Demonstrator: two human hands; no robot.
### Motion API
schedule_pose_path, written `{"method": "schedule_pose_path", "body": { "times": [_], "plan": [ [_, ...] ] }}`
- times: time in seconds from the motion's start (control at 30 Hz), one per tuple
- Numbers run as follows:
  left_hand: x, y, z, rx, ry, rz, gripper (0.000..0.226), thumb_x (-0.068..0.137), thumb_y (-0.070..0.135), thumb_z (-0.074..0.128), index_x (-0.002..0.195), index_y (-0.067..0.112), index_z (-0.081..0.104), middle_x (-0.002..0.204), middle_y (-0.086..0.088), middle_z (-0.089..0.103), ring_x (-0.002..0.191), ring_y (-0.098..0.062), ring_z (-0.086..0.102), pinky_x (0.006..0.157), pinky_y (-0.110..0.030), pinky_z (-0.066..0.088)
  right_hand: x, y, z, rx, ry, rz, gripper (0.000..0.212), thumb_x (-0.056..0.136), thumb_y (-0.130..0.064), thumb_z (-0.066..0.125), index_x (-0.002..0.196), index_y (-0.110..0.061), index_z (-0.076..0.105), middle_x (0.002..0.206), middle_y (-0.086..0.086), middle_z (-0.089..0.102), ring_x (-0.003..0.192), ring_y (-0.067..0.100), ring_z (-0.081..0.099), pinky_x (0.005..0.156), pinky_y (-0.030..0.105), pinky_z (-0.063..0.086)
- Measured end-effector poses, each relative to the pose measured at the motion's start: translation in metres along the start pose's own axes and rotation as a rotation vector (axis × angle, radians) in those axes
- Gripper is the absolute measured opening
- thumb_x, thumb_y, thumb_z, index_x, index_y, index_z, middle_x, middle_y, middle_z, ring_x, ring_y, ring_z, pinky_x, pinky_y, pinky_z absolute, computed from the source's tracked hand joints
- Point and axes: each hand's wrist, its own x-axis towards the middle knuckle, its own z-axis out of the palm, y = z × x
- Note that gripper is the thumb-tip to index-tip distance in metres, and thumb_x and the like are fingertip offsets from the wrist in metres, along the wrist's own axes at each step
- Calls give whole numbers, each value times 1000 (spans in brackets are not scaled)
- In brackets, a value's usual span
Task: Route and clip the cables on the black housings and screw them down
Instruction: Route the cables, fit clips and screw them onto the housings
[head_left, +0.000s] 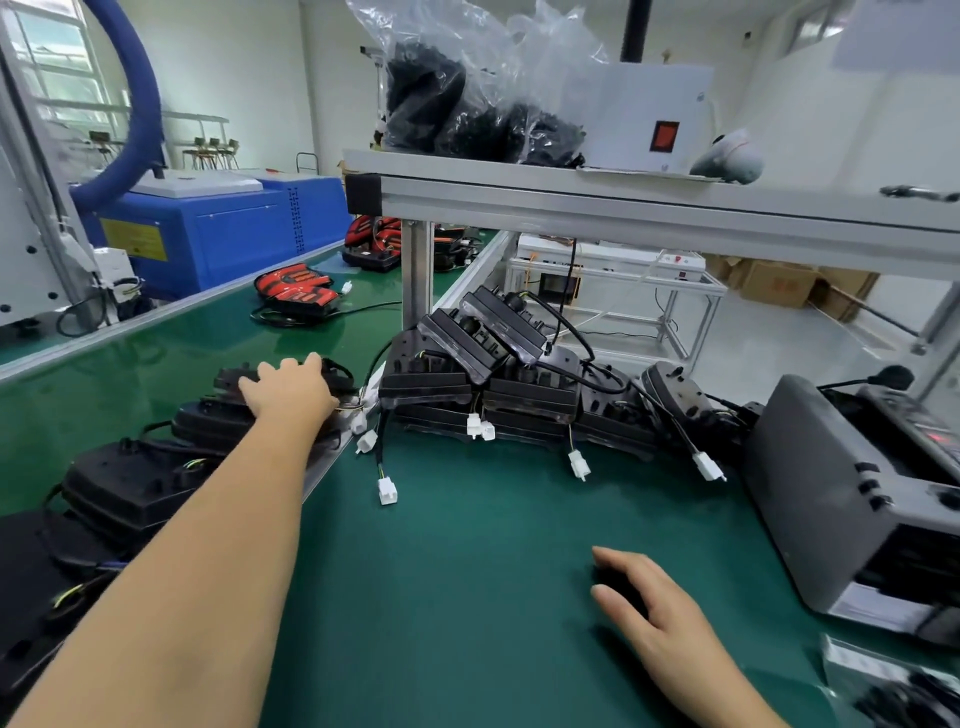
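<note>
Black housings with cables and white connectors (387, 489) lie on the green mat. One row (135, 483) runs along the left on the conveyor edge. A stacked pile (467, 364) sits at the back centre. My left hand (288, 389) reaches far forward and rests with straight fingers on top of the farthest housing (234, 376) of the left row. My right hand (644, 603) hovers low over the mat at the front right, fingers loosely curled, with only a dark shadow under the palm.
A grey machine (831, 499) stands at the right. Behind the pile, a metal post (415, 275) carries an overhead shelf (623, 202) with bags of black parts (467, 104). Red-and-black units (296, 293) lie on the green conveyor at the left. A bag of small parts (893, 686) lies at the front right.
</note>
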Motion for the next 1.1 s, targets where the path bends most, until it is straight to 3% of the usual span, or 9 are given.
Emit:
{"method": "schedule_pose_path", "body": {
  "times": [0.1,0.23,0.3,0.4,0.5,0.6,0.67,0.87,1.1],
  "plan": [
    [-4,14,-17,-72,97,27,81,90,56,50,151,25,7,153,-12,25,138,-39,26,112,-54,20,1,1,0,-19,-7,-3,30,90,-33,60,116,-45,50,119,-28,54,117,-7,47,101,20,36],
    [-17,68,-45,-155,499,496,99,79,43,71,151,24,6,154,-16,20,139,-36,26,112,-50,28,1,1,1,-43,0,-8,30,91,-35,59,117,-46,49,120,-30,51,118,-9,45,102,19,35],
    [-23,101,-58,-119,513,681,110,72,39,78,150,30,1,156,-13,15,142,-35,20,113,-52,26,2,3,1,-57,-3,-8,30,91,-36,58,119,-45,49,120,-32,49,118,-10,43,101,18,34],
    [-29,140,-64,2,507,817,112,73,26,78,150,30,-2,157,-9,11,144,-35,12,113,-56,22,3,5,2,-78,-6,-9,31,92,-38,56,123,-41,50,120,-34,47,118,-12,42,100,15,33],
    [-27,158,-61,78,472,827,105,79,11,69,151,29,-5,157,-10,15,143,-35,14,111,-57,23,4,6,3,-81,-1,-9,33,92,-38,55,125,-39,51,121,-34,47,119,-11,42,102,17,34],
    [-28,162,-56,75,430,818,98,80,-6,56,152,26,-2,148,-15,31,133,-36,29,101,-52,39,3,8,4,-78,-1,-5,35,92,-39,54,127,-38,51,122,-33,48,119,-11,41,102,19,35],
    [-29,163,-55,92,444,820,96,79,-11,53,152,27,2,145,-18,30,130,-37,31,93,-51,45,3,8,4,-83,-6,-8,34,93,-38,54,126,-36,53,122,-32,49,119,-10,42,100,20,37],
    [-30,157,-61,181,421,740,79,85,-5,52,150,18,14,146,-19,25,126,-38,34,81,-47,49,5,8,5,-149,-25,-43,28,94,-33,54,120,-31,62,122,-27,50,120,-9,40,102,14,30],
    [-34,163,-67,142,449,694,49,88,-6,46,136,1,36,125,-20,48,106,-38,51,68,-45,47,6,11,8,-199,-5,-75,26,96,-31,51,116,-29,67,124,-23,54,121,-8,38,96,3,22]
  ]
}}
